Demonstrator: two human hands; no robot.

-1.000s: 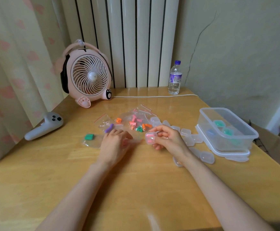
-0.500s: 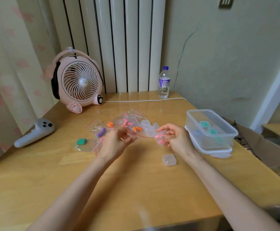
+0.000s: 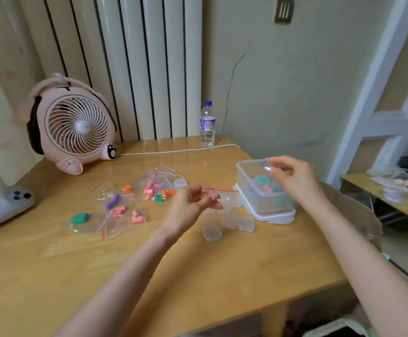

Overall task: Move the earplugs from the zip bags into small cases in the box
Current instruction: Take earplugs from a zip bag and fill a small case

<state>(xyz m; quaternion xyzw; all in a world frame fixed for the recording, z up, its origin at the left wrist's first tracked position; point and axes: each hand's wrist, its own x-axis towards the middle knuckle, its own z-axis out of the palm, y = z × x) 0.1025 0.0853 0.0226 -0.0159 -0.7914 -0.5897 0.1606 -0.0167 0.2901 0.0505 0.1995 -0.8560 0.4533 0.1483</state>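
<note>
Several clear zip bags lie left of centre on the wooden table, holding pink, orange, green and purple earplugs. A clear plastic box stands at the right on its lid, with teal and pink small cases inside. Empty clear small cases are scattered in front of the box. My right hand hovers over the box's open top, fingers loosely spread, nothing visibly in it. My left hand floats above the table beside the bags, fingers loosely curled and empty.
A pink desk fan stands at the back left, its white cable running along the rear edge. A water bottle is near the wall. A grey controller lies at the far left. The table's right edge is close to the box.
My right hand carried a pink-filled small case from the table's middle to the box and let it go inside. My left hand lifted off the bags. The view turned right.
</note>
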